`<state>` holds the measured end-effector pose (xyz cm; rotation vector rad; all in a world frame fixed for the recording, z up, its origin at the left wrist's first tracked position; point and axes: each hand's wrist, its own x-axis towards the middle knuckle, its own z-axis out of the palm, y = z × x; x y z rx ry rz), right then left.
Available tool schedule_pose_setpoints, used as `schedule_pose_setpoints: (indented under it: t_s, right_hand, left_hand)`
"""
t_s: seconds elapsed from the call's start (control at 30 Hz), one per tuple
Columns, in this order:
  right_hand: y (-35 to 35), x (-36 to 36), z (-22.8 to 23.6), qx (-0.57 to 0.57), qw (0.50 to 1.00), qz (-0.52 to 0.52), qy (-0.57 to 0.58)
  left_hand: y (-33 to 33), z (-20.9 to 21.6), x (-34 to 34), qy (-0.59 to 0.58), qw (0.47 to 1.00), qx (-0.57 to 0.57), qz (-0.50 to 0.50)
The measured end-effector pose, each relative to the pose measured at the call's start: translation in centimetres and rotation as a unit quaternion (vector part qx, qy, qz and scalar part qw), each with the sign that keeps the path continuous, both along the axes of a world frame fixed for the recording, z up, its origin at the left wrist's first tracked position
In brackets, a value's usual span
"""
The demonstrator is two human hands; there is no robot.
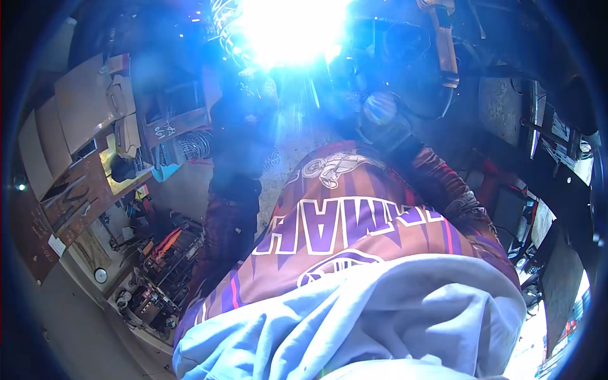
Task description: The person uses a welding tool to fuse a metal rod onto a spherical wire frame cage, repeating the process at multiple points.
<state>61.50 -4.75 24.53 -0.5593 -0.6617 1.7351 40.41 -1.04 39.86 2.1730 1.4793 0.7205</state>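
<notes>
A blinding blue-white arc of light (pixel 294 28) fills the top middle, throwing sparks and streaks downward. My right hand (pixel 383 123), in a greyish glove, is just below and right of the glare. Its fingers look curled in, but haze hides what they hold. On the other side, my left arm reaches up in deep shadow to my left hand (pixel 253 101), which is only a dim shape below the arc; its fingers cannot be made out. Coiled metal wire or springs (pixel 225 28) show at the glare's left edge. The piece under the arc is washed out.
Left of me are cardboard pieces (pixel 85 92) on a rusty brown metal surface (pixel 82 202), beside a wire coil (pixel 195 145). Tools and parts crowd a rack (pixel 168 253) lower left. A clamp-like orange-brown bar (pixel 445 54) stands upper right. Metal clutter lies far right.
</notes>
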Motion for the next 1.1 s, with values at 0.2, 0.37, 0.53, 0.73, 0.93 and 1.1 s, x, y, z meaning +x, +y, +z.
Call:
schedule_pose_setpoints:
  t_s: [0.2, 0.37, 0.53, 0.73, 0.93, 1.1]
  right_hand:
    - [0.5, 0.1, -1.4, -0.087, 0.812, 0.161, 0.554]
    - [-0.2, -0.9, -1.3, -0.124, 0.895, 0.031, 0.427]
    - [-0.6, -0.8, -1.5, -0.032, 0.990, -0.042, 0.127]
    - [-1.0, -0.2, -0.8, 0.075, 0.929, -0.078, -0.354]
    - [-1.3, -0.6, -1.0, 0.068, 0.920, -0.099, -0.372]
    - [-0.5, 0.1, 1.9, 0.190, 0.847, -0.120, -0.482]
  left_hand:
    - [0.9, 0.5, 1.4, 0.100, 0.994, 0.041, 0.010]
    - [0.5, 0.6, 0.9, 0.061, 0.997, 0.039, 0.004]
    - [0.6, 0.3, 0.6, 0.022, 1.000, 0.021, -0.001]
    - [0.5, 0.0, 0.4, 0.035, 0.999, 0.019, 0.010]
    - [0.7, 0.4, 1.0, 0.042, 0.998, 0.041, 0.004]
    - [0.4, 0.8, 0.6, 0.077, 0.996, 0.034, -0.006]
